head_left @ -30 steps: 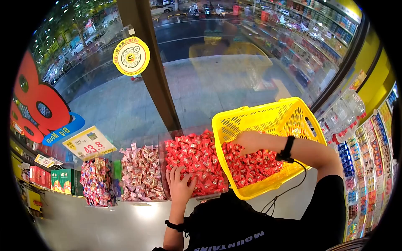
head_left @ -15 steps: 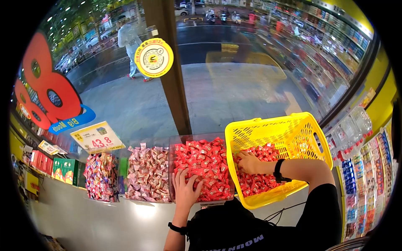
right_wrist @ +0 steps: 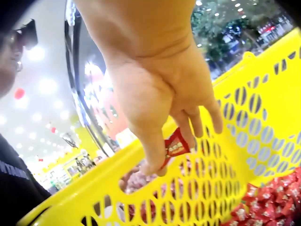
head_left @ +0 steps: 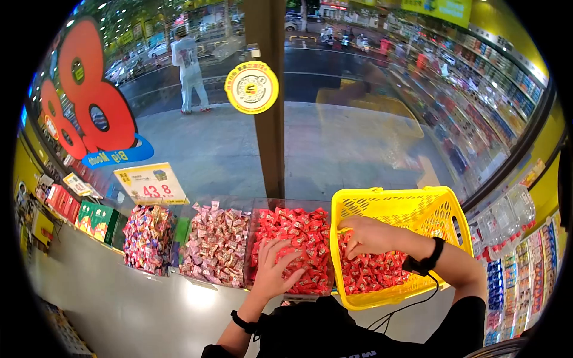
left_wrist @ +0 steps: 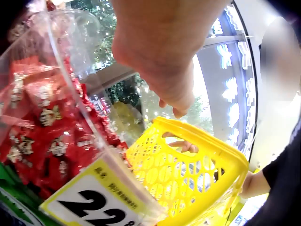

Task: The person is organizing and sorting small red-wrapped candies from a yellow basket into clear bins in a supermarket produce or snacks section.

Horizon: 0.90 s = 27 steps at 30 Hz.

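Note:
My right hand [head_left: 376, 235] is over the left side of a yellow plastic basket [head_left: 336, 256]. In the right wrist view its thumb and fingers pinch one red wrapped candy [right_wrist: 176, 146] close to the basket wall. More red wrapped candies [head_left: 373, 275] lie in the basket bottom. To the left, my left hand [head_left: 274, 271] hovers with spread fingers at the front of a clear bin [head_left: 250, 238] of similar red candies [head_left: 307, 238]. No candy shows in that hand; its fingertips overlap the bin's contents in the head view.
Left of the red candies stand bins of pink candies [head_left: 215, 244] and multicoloured candies [head_left: 148, 241], with a price sign [head_left: 152, 185] behind. A glass window with a dark post [head_left: 271, 155] rises behind the bins. Bottles [head_left: 507, 215] and packed shelves [head_left: 519, 274] stand at right.
My right hand dipped among the candies in the basket, then rose toward its left side holding one. My left hand stayed by the red bin. The head view has shifted; a passer-by appeared outside.

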Available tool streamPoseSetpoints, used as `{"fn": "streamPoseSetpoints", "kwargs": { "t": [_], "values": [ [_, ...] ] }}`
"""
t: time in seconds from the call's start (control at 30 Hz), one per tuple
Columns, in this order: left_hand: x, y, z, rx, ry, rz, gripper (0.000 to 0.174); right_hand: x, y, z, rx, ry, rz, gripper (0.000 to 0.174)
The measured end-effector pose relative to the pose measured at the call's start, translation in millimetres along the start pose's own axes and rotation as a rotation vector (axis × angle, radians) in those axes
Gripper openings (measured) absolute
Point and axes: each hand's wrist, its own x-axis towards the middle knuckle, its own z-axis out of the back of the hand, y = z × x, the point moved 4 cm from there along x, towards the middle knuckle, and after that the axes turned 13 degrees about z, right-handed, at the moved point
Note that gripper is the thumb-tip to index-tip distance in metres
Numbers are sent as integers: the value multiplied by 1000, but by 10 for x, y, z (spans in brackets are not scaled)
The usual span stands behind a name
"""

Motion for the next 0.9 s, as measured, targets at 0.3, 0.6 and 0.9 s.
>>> {"fn": "streamPoseSetpoints", "kwargs": {
  "t": [0.3,0.6,0.9],
  "values": [
    [164,-709,-182,-258,57,-179,58,2,929,81,13,-406,107,32],
    [83,-693,-125,-346,-17,-197,33,134,1169,-14,49,-467,151,37],
    [-132,211,-60,497,81,41,34,-589,1254,242,-122,-333,-99,41]
  ]
}}
